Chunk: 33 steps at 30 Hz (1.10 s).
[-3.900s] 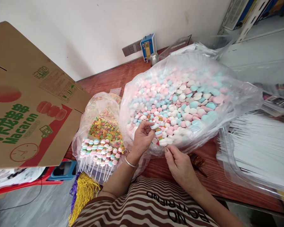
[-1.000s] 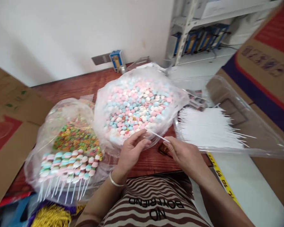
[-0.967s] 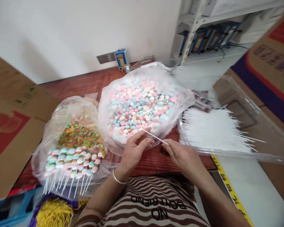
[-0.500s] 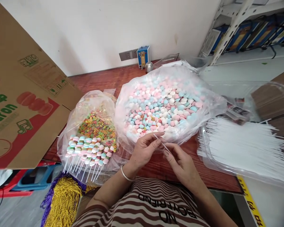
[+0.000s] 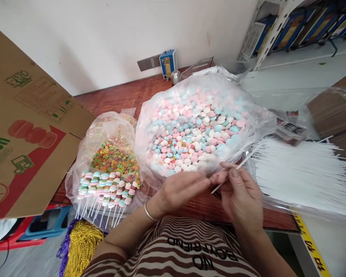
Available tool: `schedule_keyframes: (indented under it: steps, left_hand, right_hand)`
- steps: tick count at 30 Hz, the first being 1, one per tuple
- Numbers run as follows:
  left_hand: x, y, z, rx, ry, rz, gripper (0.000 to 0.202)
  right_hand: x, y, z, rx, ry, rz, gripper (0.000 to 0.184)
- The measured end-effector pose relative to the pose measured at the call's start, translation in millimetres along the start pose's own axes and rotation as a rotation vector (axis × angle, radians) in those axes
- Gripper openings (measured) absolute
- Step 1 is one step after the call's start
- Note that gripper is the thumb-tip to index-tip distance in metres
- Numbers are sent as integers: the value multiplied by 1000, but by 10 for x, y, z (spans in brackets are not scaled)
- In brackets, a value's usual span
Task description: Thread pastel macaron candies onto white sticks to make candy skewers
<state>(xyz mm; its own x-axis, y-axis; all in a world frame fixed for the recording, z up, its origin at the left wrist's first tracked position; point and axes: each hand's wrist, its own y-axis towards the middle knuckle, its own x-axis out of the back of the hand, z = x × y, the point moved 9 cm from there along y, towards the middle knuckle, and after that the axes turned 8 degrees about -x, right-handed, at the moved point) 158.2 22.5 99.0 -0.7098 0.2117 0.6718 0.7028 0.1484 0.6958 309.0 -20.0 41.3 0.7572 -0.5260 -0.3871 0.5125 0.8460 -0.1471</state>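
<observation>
My right hand [image 5: 242,194] pinches a thin white stick [image 5: 243,163] that slants up to the right, in front of a big clear bag of pink, blue and white candies [image 5: 197,129]. My left hand [image 5: 180,188] lies just left of it, fingertips meeting the right hand near the stick's lower end. Whether it grips anything is hidden. A smaller bag [image 5: 109,161] to the left holds coloured ring candies and a row of finished candy skewers [image 5: 105,188].
A clear tray of many white sticks [image 5: 302,175] lies at the right. A printed cardboard box flap [image 5: 25,127] stands at the left. A wall socket and small blue device [image 5: 167,63] are at the back of the wooden table [image 5: 118,96]. Gold tinsel [image 5: 79,246] hangs below.
The stick has turned from pointing up-left to pointing up-right, now held by my right hand. Both hands shifted slightly right; the camera view swung back left.
</observation>
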Motion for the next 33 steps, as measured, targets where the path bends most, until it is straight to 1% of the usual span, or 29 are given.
schedule_keyframes:
  steps: [1,2,3,4,6,7,9,10,12,14,16,18,20,23,25,27,29,31,33]
  left_hand:
    - [104,9,230,112,96,-61,36]
    - [164,12,505,259,176,-57,35]
    - [181,16,785,400,230,-4,33]
    - [181,30,1035,501,259,53,29]
    - [128,71,1444,630,299,179,21]
    - [74,81,1602,676,317,246,16]
    - [-64,78,1798,721,349,375,10]
    - [-126,67,1842,729,367,421,9]
    - [-210,40,1853,725,399,464,6]
    - [-239,14,1815,713,408,459,5]
    - [-221,-10,1784,706,391,431,8]
    - [-156,-45,1801,726,348,375,8]
    - [-41,-99,1878,784,275,262,4]
    - [110,-187,2036,862,137,71,18]
    - [128,-179,2091,836,94,27,23]
    - [91,-110,2078,765,105,54,21]
    - [23,-23,2015,700,129,121,18]
    - [-38,43,1932,664,140,201,18]
    - [-48,73,1853,646,166,267,19]
  right_hand:
    - [44,10,20,23,-41,-14,22]
    - [69,13,16,23,-100,-9,25]
    - [74,11,-12,3,-168,15,29]
    - [64,3,-51,-22,-230,48,32]
    - [39,-20,-116,-46,-311,100,36]
    - [31,-28,-138,-47,-334,112,38]
    - [29,-32,-169,-40,-368,125,39]
    - [35,-28,-178,-35,-382,127,39]
    - [59,-12,-189,-26,-409,130,39]
    - [87,5,-192,-19,-427,133,39]
    - [111,18,-193,-14,-431,134,39]
    - [123,25,-202,-13,-430,140,39]
    - [130,28,-222,-17,-430,148,39]
    - [145,31,-260,-21,-439,149,39]
    - [143,32,-285,-23,-441,151,38]
    - [129,33,-311,-29,-437,160,38]
    - [111,30,-332,-33,-436,171,38]
    - [106,27,-346,-31,-442,178,37]
    - [119,25,-352,-26,-448,174,37]
